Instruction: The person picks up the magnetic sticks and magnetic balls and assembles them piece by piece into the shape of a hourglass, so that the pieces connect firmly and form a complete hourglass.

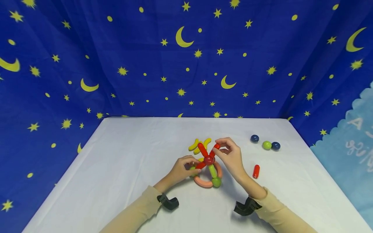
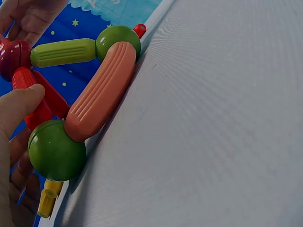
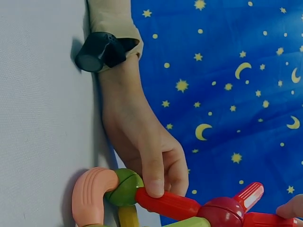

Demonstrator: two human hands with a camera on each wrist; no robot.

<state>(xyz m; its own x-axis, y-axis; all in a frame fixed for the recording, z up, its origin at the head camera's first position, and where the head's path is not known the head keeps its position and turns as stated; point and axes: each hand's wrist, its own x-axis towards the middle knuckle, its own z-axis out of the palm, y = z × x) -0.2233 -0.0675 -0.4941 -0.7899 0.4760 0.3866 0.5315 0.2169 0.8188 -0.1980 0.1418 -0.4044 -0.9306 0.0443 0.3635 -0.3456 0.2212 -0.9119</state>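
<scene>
A build of ball joints and rods stands on the white table. At its top sits a dark red ball [image 1: 209, 160], with red rods and a light green rod [image 2: 64, 52] running out from it. Curved salmon rods [image 1: 204, 183] and green balls [image 1: 216, 182] form its base. My left hand [image 1: 181, 169] pinches the lower-left red rod [image 3: 170, 204] beside a green ball [image 2: 57, 150]. With thumb and fingers, my right hand [image 1: 231, 158] pinches the upper-right red rod [image 1: 215, 149]. Another red rod [image 1: 202, 149] sticks up from the dark red ball, untouched.
Several curved yellow pieces [image 1: 193, 145] lie just behind the build. Off to the right are a dark blue ball [image 1: 254, 138], a light green ball [image 1: 266, 145] touching another dark blue ball [image 1: 276, 146], and a loose red rod [image 1: 256, 171]. A starry blue curtain [image 1: 151, 58] surrounds the table.
</scene>
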